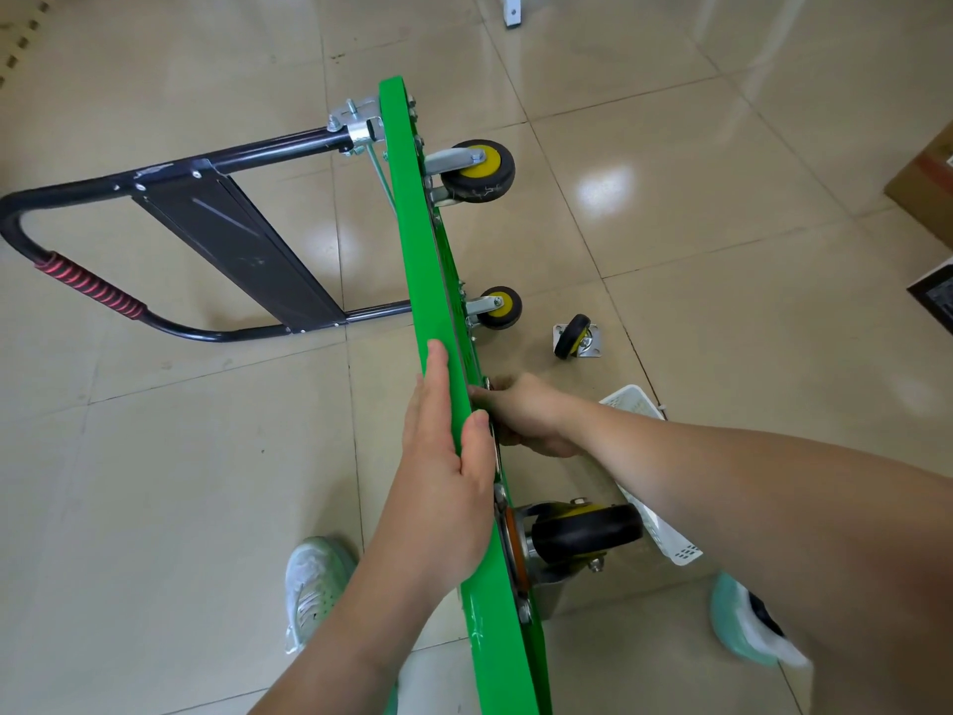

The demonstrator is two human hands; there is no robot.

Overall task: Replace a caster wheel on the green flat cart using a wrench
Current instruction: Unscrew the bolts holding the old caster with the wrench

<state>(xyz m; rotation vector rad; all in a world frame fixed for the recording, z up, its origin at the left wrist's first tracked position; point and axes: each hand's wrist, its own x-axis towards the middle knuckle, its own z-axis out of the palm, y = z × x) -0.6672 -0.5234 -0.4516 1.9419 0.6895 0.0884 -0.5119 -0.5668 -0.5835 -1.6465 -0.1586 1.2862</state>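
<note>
The green flat cart (pixel 412 240) stands on its side edge on the floor, with its black handle (pixel 103 296) folded out flat to the left. Two yellow-hubbed casters (pixel 479 170) (pixel 499 307) stick out from the far part of its underside, and a third caster (pixel 582 531) is near me. One loose caster (pixel 573 337) with its mounting plate lies on the tiles to the right. My left hand (pixel 443 472) holds the deck's upper edge, fingers flat on the left face and thumb over the rim. My right hand (pixel 526 415) is curled against the underside where no caster is mounted. What it holds is hidden.
A white plastic basket (pixel 665 539) lies on the floor under my right forearm. My two shoes (pixel 314 585) (pixel 748 621) stand either side of the cart. Cardboard boxes (pixel 928 188) sit at the right edge, and a white furniture leg (pixel 512 10) stands at the top.
</note>
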